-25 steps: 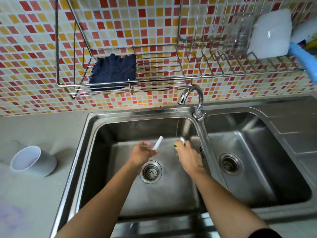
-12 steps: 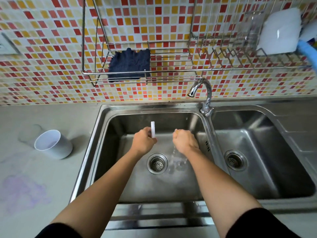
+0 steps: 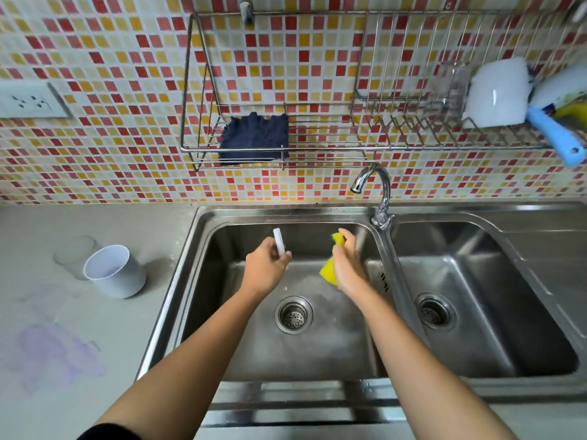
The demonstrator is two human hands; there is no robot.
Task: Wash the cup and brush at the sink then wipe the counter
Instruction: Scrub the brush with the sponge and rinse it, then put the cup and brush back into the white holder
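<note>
Since the earlier views, the yellow sponge point(image 3: 328, 274) has come into plain sight in the right hand point(image 3: 347, 268), where little of it was shown before. The white brush handle point(image 3: 279, 241) is now held upright rather than slanted. Both hands remain over the left basin of the sink point(image 3: 317, 214), away from the tap point(image 3: 371, 182). This is judged to mean that the brush is being scrubbed and the washing step is not finished.

The left hand point(image 3: 266, 271) is closed around the lower part of the handle; the bristle end is hidden. The right hand is closed on the sponge, which protrudes above and below the fingers.

The cup point(image 3: 116, 271) stands on the desk point(image 3: 63, 360) left of the sink, untouched. A purple stain point(image 3: 54, 350) lies on the desk, not yet wiped.
</note>
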